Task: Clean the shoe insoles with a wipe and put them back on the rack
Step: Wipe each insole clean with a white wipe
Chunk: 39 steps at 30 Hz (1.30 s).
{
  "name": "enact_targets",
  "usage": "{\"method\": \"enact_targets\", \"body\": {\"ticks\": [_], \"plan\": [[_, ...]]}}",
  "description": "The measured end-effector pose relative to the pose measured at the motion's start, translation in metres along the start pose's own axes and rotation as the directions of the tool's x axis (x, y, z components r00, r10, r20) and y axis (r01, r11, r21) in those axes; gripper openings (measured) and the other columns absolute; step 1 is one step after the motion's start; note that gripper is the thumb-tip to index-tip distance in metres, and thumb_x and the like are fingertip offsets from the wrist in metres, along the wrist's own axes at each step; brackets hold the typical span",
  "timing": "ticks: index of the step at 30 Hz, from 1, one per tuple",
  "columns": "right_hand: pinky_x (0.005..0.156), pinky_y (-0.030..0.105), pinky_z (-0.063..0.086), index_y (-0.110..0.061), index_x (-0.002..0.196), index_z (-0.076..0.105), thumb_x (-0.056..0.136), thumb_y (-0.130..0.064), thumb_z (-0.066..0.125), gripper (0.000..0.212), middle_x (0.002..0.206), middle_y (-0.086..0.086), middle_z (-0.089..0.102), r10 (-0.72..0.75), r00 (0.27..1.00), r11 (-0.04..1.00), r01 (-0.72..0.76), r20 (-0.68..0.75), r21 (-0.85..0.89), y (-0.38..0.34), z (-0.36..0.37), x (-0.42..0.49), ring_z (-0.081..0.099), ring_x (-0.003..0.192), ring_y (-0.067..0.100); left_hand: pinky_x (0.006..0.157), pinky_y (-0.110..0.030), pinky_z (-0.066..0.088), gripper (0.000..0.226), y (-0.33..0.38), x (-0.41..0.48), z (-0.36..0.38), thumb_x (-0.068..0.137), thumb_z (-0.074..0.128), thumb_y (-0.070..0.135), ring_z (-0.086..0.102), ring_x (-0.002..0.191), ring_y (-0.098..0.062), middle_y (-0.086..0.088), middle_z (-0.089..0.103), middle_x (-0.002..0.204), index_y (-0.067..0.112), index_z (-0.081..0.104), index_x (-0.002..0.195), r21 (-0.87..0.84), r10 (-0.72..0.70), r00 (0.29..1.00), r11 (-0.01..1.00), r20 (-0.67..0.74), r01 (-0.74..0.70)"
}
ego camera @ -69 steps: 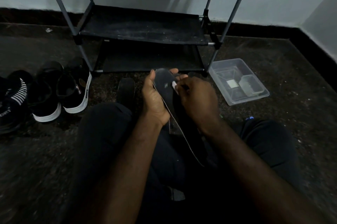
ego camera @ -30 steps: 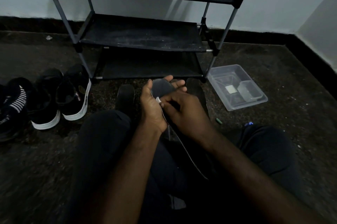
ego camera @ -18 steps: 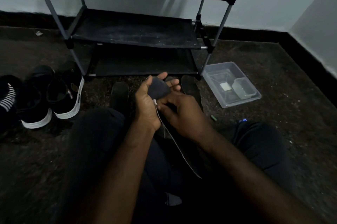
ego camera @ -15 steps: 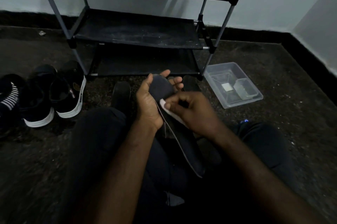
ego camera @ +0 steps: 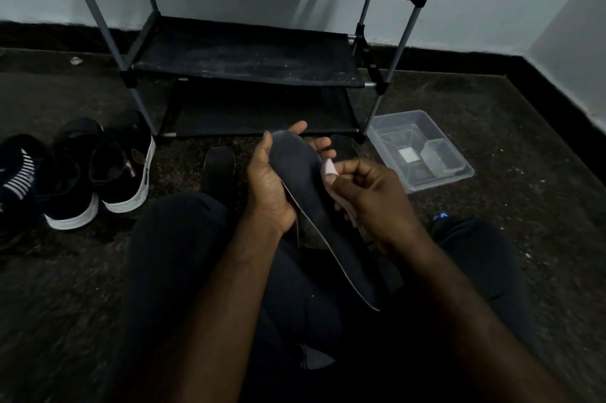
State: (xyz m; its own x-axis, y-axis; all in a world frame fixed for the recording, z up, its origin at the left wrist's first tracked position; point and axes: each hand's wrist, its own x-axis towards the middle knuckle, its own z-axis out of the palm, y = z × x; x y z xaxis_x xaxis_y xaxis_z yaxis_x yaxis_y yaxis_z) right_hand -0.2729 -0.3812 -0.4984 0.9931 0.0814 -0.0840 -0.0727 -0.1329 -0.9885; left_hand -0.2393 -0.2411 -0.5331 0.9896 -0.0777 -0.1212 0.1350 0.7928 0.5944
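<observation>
Dim room, seen from above a seated person's lap. My left hand [ego camera: 272, 179] cradles the toe end of a dark insole [ego camera: 303, 176] from beneath, thumb curled along its near edge and fingertips showing past the far edge. The heel end slopes down unsupported over the lap. My right hand [ego camera: 370, 196] pinches a small pale wipe [ego camera: 329, 169] between thumb and fingers, touching the insole's right edge near the toe. The rack [ego camera: 249, 51] stands just ahead with dust-marked shelves. A second insole [ego camera: 218, 166] lies on the floor [ego camera: 524, 147] beside my left knee, black shoes [ego camera: 124, 169] sit to the left, and a clear plastic container [ego camera: 423, 188] sits to the right. I judge the main risk to be the insole itself: thin and floppy, gripped at one end only, it may buckle under a firm stroke or slide out and land on the gritty floor, undoing the cleaning. The wipe, held by a small pinch at the very edge, could also slip off. The poor light may hide missed patches, and the dusty shelf could soil it again. Compared with half a second ago, the wipe has moved from the insole's left side to its right edge, my right hand has drawn rightward, and more of the upper surface is bare.
</observation>
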Motion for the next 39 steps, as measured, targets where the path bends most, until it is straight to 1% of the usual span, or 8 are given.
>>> {"method": "enact_targets", "body": {"ticks": [9, 14, 19, 24, 28, 32, 36, 39], "plan": [[0.067, 0.034, 0.056, -0.007, 0.099, 0.070, 0.090, -0.010, 0.067, 0.010, 0.082, 0.010, 0.070, -0.192, 0.976, 0.963, 0.207, 0.098, -0.173, 0.004, 0.014, 0.013, 0.067, 0.070, 0.026, 0.088, -0.041, 0.055, 0.051, -0.011, -0.001, 0.007, 0.100, 0.028, 0.044, 0.068, 0.094, -0.031, -0.023, 0.067, 0.104, 0.007, 0.056, 0.121, 0.141, -0.072, 0.997, 0.987, -0.021, 0.074], [0.070, 0.037, 0.058, -0.015, 0.095, 0.070, 0.088, -0.018, 0.070, 0.008, 0.079, 0.001, 0.072, -0.204, 0.972, 0.944, 0.164, -0.113, -0.286, 0.018, 0.013, 0.031, 0.068, 0.071, 0.014, 0.081, -0.032, 0.057, 0.048, -0.011, 0.001, 0.006, 0.100, 0.031, 0.039, 0.070, 0.087, -0.022, -0.013, 0.072, 0.095, 0.004, 0.060, 0.114, 0.150, -0.025, 0.998, 0.988, -0.053, 0.033], [0.070, 0.032, 0.057, -0.013, 0.091, 0.068, 0.088, -0.013, 0.069, 0.003, 0.081, 0.005, 0.071, -0.134, 0.978, 0.969, 0.096, -0.157, -0.227, 0.018, 0.016, 0.034, 0.067, 0.074, 0.016, 0.080, -0.033, 0.057, 0.049, -0.011, 0.001, 0.004, 0.100, 0.029, 0.041, 0.070, 0.088, -0.023, -0.014, 0.073, 0.096, 0.006, 0.058, 0.118, 0.132, -0.029, 0.998, 0.991, -0.053, 0.036], [0.059, 0.028, 0.051, -0.007, 0.087, 0.068, 0.090, -0.002, 0.063, 0.007, 0.079, 0.019, 0.064, -0.002, 0.986, 0.986, -0.027, 0.169, 0.166, 0.001, 0.019, 0.024, 0.060, 0.061, 0.020, 0.091, -0.039, 0.052, 0.055, -0.009, 0.002, 0.004, 0.100, 0.027, 0.046, 0.068, 0.097, -0.029, -0.021, 0.070, 0.106, 0.007, 0.059, 0.120, 0.069, -0.079, 0.994, 0.994, -0.079, 0.084], [0.045, 0.023, 0.045, -0.006, 0.088, 0.069, 0.090, -0.014, 0.068, 0.008, 0.072, 0.013, 0.067, -0.061, 0.998, 0.986, 0.065, 0.034, -0.151, 0.007, 0.017, 0.031, 0.057, 0.049, 0.012, 0.093, -0.040, 0.051, 0.052, -0.013, 0.001, 0.004, 0.099, 0.029, 0.043, 0.065, 0.102, -0.030, -0.018, 0.068, 0.110, 0.006, 0.061, 0.116, 0.038, -0.077, 0.992, 0.996, -0.103, 0.081], [0.063, 0.028, 0.053, -0.017, 0.079, 0.068, 0.086, -0.024, 0.073, 0.011, 0.075, -0.002, 0.071, -0.209, 0.972, 0.938, 0.170, -0.103, -0.303, 0.017, 0.019, 0.031, 0.066, 0.067, 0.012, 0.092, -0.037, 0.052, 0.051, -0.012, 0.001, 0.006, 0.100, 0.030, 0.041, 0.065, 0.099, -0.028, -0.018, 0.068, 0.107, 0.003, 0.064, 0.108, 0.031, -0.049, 0.990, 0.998, -0.128, 0.054], [0.077, 0.033, 0.054, -0.018, 0.085, 0.065, 0.086, -0.008, 0.065, 0.009, 0.086, -0.007, 0.067, -0.364, 0.928, 0.857, 0.298, -0.084, -0.420, 0.021, 0.025, 0.024, 0.064, 0.084, 0.009, 0.088, -0.034, 0.054, 0.050, -0.012, 0.000, 0.007, 0.100, 0.029, 0.041, 0.067, 0.094, -0.024, -0.015, 0.068, 0.105, 0.005, 0.063, 0.107, 0.026, -0.065, 0.991, 0.997, -0.117, 0.068], [0.078, 0.018, 0.048, -0.013, 0.091, 0.070, 0.087, -0.004, 0.064, 0.012, 0.092, -0.001, 0.064, -0.429, 0.903, 0.803, 0.362, -0.037, -0.474, 0.020, 0.026, 0.022, 0.059, 0.085, 0.003, 0.077, -0.033, 0.058, 0.050, -0.011, 0.001, 0.005, 0.100, 0.029, 0.042, 0.071, 0.087, -0.024, -0.015, 0.073, 0.095, 0.006, 0.062, 0.108, 0.025, -0.086, 0.990, 0.996, -0.108, 0.089]]}}
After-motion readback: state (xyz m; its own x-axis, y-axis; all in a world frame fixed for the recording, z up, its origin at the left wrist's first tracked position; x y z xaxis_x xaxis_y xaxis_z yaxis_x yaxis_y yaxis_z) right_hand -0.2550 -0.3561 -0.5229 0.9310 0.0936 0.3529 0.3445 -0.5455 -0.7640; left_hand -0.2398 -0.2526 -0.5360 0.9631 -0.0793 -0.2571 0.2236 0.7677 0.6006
